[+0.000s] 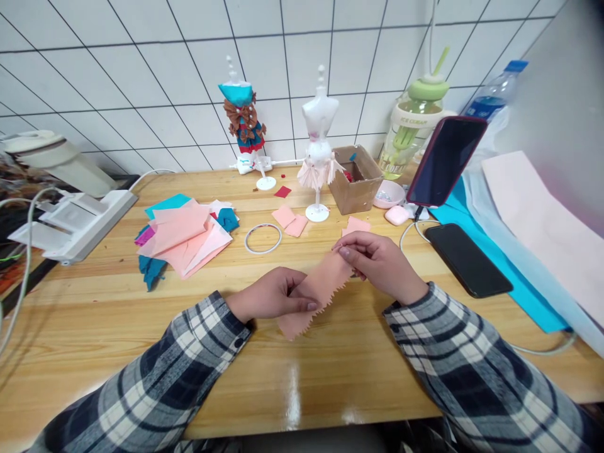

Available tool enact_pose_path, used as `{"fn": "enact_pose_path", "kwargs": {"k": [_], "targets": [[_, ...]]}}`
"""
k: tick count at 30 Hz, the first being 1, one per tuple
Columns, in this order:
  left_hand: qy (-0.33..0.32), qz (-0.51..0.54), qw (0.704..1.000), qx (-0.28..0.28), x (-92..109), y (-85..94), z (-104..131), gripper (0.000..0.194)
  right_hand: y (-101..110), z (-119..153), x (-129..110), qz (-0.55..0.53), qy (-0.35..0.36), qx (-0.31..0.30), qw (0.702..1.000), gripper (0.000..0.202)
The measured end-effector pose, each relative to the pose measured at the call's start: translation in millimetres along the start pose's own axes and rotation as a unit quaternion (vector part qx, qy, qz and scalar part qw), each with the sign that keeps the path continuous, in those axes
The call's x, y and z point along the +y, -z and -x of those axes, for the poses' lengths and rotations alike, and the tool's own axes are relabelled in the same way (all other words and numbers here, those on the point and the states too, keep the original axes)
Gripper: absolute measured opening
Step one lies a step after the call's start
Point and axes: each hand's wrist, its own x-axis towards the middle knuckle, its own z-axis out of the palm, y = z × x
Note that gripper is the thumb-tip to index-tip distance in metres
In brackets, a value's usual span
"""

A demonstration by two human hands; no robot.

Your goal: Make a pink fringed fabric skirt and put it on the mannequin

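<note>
A peach paper strip (325, 280) with a jagged lower edge slants above the wooden table (283, 377). My left hand (274, 294) is closed on its lower left part, thumb on top. My right hand (377, 261) pinches the upper right end between thumb and fingers. Behind the strip stands a white mini mannequin (319, 126) wearing a pleated pale pink paper skirt (316, 173). Small peach paper pieces (296, 224) lie before it, and another piece (356, 225) is just behind my right hand. A white ring (263, 239) lies behind my left hand.
Coloured paper (184, 233) is piled at left, near a white rack (80, 226). A dressed mannequin (243, 119), cardboard box (356, 182), pink bowl (389, 194) and green-lidded bottle (415, 119) stand behind. At right are an upright phone (446, 160), a flat phone (467, 260) and large sheets (542, 220).
</note>
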Motion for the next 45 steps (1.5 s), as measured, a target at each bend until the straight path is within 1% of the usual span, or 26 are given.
{"fn": "enact_pose_path", "kwargs": {"k": [7,16,19,22,24,26,27,28,30,31,32,34,36,37,41,45], "targets": [[0.006,0.003,1.0,-0.019,1.0,2.3,-1.2,0.033,1.1,-2.1,0.0,0.003,-0.021,0.01,1.0,0.026],[0.017,-0.034,0.999,-0.034,6.9,1.0,-2.2,0.038,3.0,-5.3,7.9,0.036,-0.006,0.014,0.999,0.024],[0.01,-0.026,0.999,-0.038,7.3,-0.2,-1.3,0.039,2.0,-4.8,9.8,0.038,-0.004,0.004,0.999,0.024],[-0.008,0.005,0.999,-0.049,8.0,-2.1,-1.0,0.04,2.1,-4.3,10.2,0.041,0.0,-0.001,0.999,0.023],[-0.025,0.034,0.999,-0.022,8.5,-4.2,-2.1,0.044,1.8,-4.1,9.4,0.04,0.001,-0.008,0.999,0.023],[-0.053,0.072,0.996,0.031,8.9,-6.8,-4.1,0.052,0.3,-3.9,8.1,0.034,-0.003,-0.021,0.999,0.023],[-0.063,0.093,0.992,0.048,8.9,-8.1,-5.1,0.056,-1.1,-3.7,7.6,0.031,-0.006,-0.029,0.999,0.023],[-0.064,0.114,0.99,0.051,8.6,-9.2,-6.0,0.057,-2.7,-3.5,7.2,0.028,-0.009,-0.035,0.999,0.023],[-0.041,0.136,0.99,0.022,7.4,-10.6,-7.1,0.049,-6.0,-3.1,7.2,0.025,-0.014,-0.04,0.999,0.024],[-0.025,0.13,0.991,0.008,6.3,-10.9,-7.2,0.044,-7.5,-3.0,7.4,0.026,-0.016,-0.041,0.999,0.024],[-0.013,0.113,0.994,0.002,5.1,-10.8,-7.2,0.039,-8.6,-2.9,7.7,0.027,-0.017,-0.04,0.999,0.025],[-0.009,0.07,0.997,0.019,2.8,-9.8,-6.7,0.034,-9.3,-2.8,8.2,0.032,-0.021,-0.038,0.999,0.026],[-0.014,0.047,0.998,0.035,1.5,-8.3,-6.2,0.033,-8.4,-2.5,8.0,0.037,-0.021,-0.036,0.998,0.026],[-0.014,0.048,0.998,0.034,1.5,-7.7,-6.0,0.032,-7.6,-2.3,7.4,0.039,-0.019,-0.035,0.998,0.025],[-0.007,0.068,0.998,0.008,3.2,-6.7,-4.8,0.032,-4.6,-0.8,4.3,0.024,-0.011,-0.035,0.999,0.025],[0.012,0.075,0.997,-0.002,1.7,-6.5,-3.9,0.033,-3.6,-0.8,4.0,0.01,-0.009,-0.029,1.0,0.024]]}}
